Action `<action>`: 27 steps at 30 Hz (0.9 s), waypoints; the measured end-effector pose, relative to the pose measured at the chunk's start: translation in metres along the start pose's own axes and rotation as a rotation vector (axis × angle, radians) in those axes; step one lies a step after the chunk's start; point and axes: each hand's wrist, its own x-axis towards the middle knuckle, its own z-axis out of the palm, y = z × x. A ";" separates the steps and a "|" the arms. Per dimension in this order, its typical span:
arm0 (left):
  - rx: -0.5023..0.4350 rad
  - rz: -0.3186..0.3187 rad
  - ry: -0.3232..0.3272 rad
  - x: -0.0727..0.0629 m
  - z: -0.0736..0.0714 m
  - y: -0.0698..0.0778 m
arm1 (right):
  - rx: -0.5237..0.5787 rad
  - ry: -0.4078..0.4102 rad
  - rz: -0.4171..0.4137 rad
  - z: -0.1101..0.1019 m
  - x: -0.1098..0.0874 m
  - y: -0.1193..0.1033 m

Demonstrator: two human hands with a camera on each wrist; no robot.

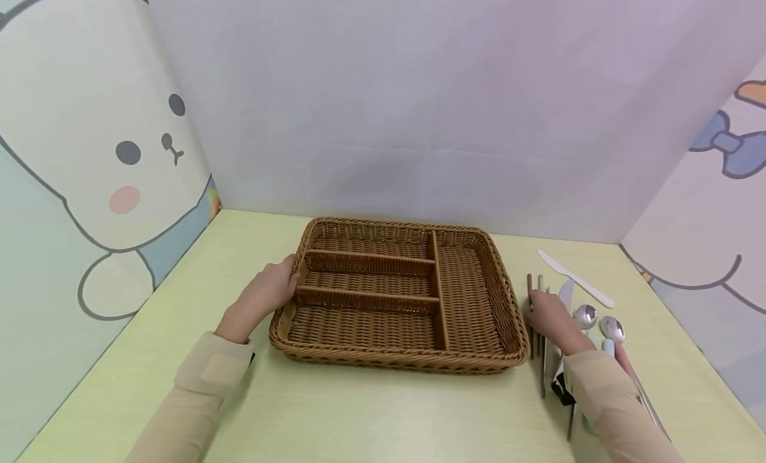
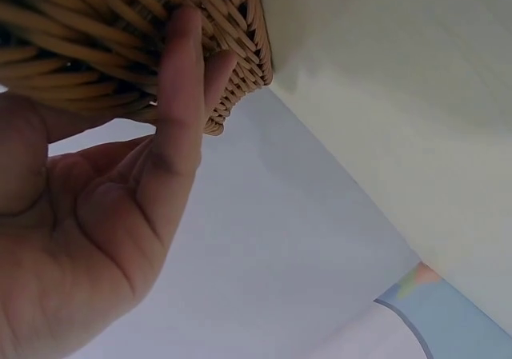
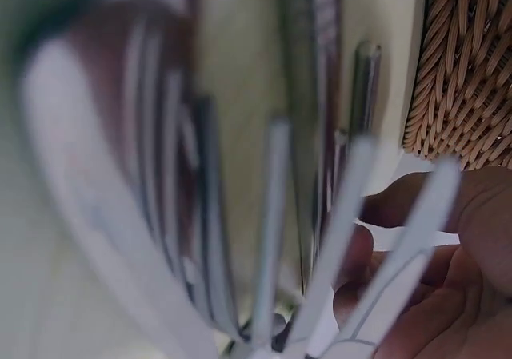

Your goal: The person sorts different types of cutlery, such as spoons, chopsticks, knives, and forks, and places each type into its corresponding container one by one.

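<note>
My left hand (image 1: 269, 293) grips the left rim of a brown wicker tray (image 1: 359, 366) with dividers; in the left wrist view its fingers (image 2: 182, 79) lie against the weave. To the tray's right, my right hand (image 1: 553, 316) is over a row of cutlery, its fingers curled at a brown-topped chopstick (image 1: 529, 282). A green-topped chopstick (image 1: 540, 281) lies right beside it. In the right wrist view, thumb and fingers (image 3: 400, 203) come together by the metal sticks, partly behind blurred fork tines (image 3: 276, 183) close to the camera.
Right of that hand lie a knife with a metal blade (image 1: 566, 291), two spoons (image 1: 585, 315) and a white knife (image 1: 574, 278) farther back. A pale wall (image 1: 419, 117) stands behind the table, with cartoon-printed panels (image 1: 90, 150) at both sides.
</note>
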 end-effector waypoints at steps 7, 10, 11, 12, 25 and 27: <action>-0.007 -0.013 -0.009 -0.001 -0.002 0.002 | 0.041 -0.001 0.073 -0.001 0.000 -0.004; -0.011 -0.008 0.001 -0.002 -0.001 0.003 | 0.026 0.006 0.083 -0.001 -0.001 -0.006; -0.010 -0.005 0.006 -0.002 -0.001 0.003 | 0.022 0.006 0.088 -0.001 -0.001 -0.007; -0.009 -0.003 0.011 -0.002 -0.001 0.003 | 0.019 0.007 0.094 -0.001 -0.001 -0.008; -0.020 -0.010 0.042 0.000 0.001 0.000 | 0.055 0.056 0.132 0.001 -0.002 -0.015; -0.021 -0.013 0.040 0.001 0.002 -0.001 | 0.067 0.071 0.133 0.000 -0.002 -0.016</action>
